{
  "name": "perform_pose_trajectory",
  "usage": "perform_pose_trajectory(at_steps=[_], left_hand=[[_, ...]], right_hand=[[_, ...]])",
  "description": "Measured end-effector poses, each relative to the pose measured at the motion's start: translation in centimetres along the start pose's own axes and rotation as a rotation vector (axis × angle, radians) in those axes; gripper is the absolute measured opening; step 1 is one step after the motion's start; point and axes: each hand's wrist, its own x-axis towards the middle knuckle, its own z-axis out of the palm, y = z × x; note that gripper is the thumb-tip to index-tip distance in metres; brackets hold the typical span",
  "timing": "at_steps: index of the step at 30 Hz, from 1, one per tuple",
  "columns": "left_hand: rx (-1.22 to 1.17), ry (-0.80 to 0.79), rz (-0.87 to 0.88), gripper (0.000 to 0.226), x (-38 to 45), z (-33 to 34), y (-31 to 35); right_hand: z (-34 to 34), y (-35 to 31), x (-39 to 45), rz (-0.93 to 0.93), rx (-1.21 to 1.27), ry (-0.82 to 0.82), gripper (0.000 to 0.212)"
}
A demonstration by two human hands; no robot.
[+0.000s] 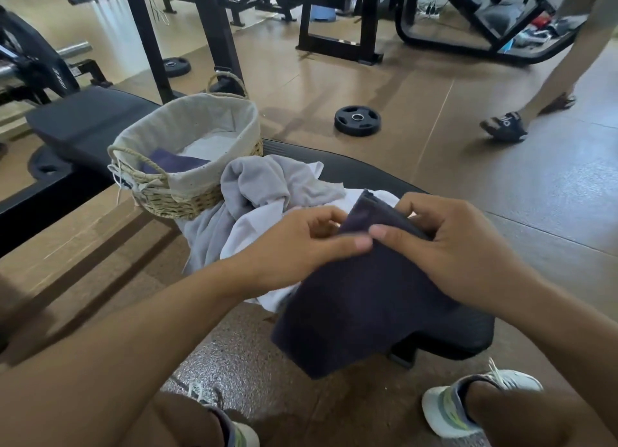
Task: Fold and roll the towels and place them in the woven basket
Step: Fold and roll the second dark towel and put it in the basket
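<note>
The woven basket (pixel 187 165) stands on the far left end of the black bench (pixel 368 175), its pale cloth liner folded over the rim and a rope handle at each end. Inside it lie a dark navy towel (pixel 174 162) on the near side and a white towel (pixel 210 145) behind it; whether they are rolled cannot be told. Just right of the basket, touching its wall, a crumpled grey towel (pixel 254 185) and a white cloth (pixel 254 232) are heaped on the bench and hang over its near edge.

Nearer the camera, both hands hold a dark towel (pixel 361 306), which drapes over the bench's near end. The left hand (pixel 301 246) has its grip pinched on the towel's upper edge, thumb and forefinger closed on the cloth. The right hand (pixel 448 246) has its grip curled round the same edge, thumb pressed on top, the two thumbs almost touching.

A weight plate (pixel 357 119) lies on the floor beyond the bench. Lettering on another person's sandal (pixel 505 125) at the upper right is too blurred to read.
</note>
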Motion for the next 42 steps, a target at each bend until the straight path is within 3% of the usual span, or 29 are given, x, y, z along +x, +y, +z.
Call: perform_pose_trajectory(at_steps=[2,6,12,17,23,27,32,35,38,42], left_hand=[[0.111,-0.001,0.016,0.034,0.1,0.1,-0.8],[0.135,0.035,0.042,0.015,0.3,0.9,-1.0],[0.167,-0.04,-0.046,0.024,0.3,1.3,-0.7],[0.318,-0.093,-0.116,0.009,0.1,0.3,-0.8],[0.449,-0.059,-0.172,0.017,0.1,-2.0,-0.5],[0.459,-0.001,-0.204,0.013,0.1,-4.2,-0.2],[0.252,0.175,-0.208,0.017,0.3,-6.1,0.5],[0.162,0.281,-0.238,0.011,0.8,-5.9,-0.5],[0.12,0.362,-0.264,0.01,1.1,-5.5,-1.5],[0.095,0.426,-0.239,0.02,1.2,-4.9,-1.2]], right_hand=[[-0.4,0.9,0.4,0.021,-0.001,-0.028,0.021],[-0.5,1.4,1.1,0.004,-0.068,-0.039,0.032],[-0.6,1.3,1.2,-0.103,0.092,0.077,0.014],[-3.1,3.7,2.8,0.04,0.149,0.278,0.018],[-5.0,6.1,3.2,0.231,0.086,0.377,0.014],[-6.0,6.6,2.7,0.419,0.063,0.295,0.016],[-6.7,7.2,2.2,0.581,0.054,0.024,0.017],[-6.4,8.0,2.2,0.631,-0.097,-0.099,0.016],[-5.8,9.1,2.8,0.642,-0.224,-0.095,0.014],[-5.5,9.6,3.4,0.599,-0.694,-0.115,0.012]])
